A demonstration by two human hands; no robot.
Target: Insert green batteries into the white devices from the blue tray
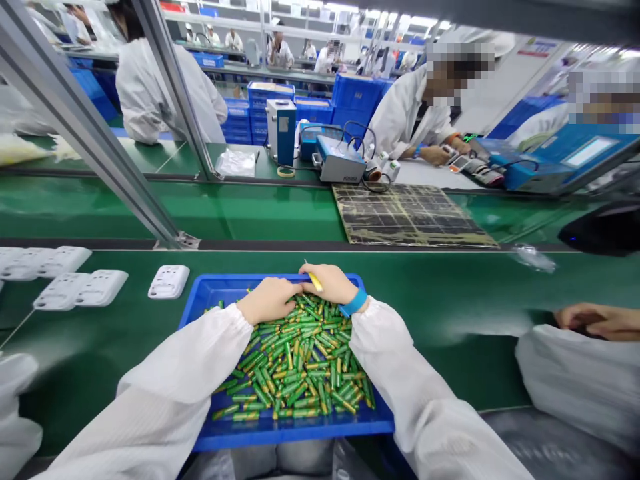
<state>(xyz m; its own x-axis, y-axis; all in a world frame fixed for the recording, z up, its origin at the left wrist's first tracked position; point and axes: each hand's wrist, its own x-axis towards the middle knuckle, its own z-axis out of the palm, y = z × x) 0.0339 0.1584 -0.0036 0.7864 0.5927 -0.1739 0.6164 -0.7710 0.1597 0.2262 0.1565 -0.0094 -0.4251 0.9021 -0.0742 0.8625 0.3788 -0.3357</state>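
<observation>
The step in hand looks like sorting or picking through the batteries [300,363] by touch; they lie in a loose heap below and between both hands, inside the blue tray [293,438]; the left hand [267,301] is narrow, fingers bent down into the far part of the heap, and whether it grips a battery I cannot tell; the right hand [331,283], close beside it, holds a thin yellow tool [315,282], its fine tip pointing away; the next move seems to call for parting one battery from its neighbours without the tool snagging; white cases [169,282] sit left of the left hand, outside the tray; no brand or writing reads on the batteries, and the sign [537,48] far beyond the right hand is too blurred.
</observation>
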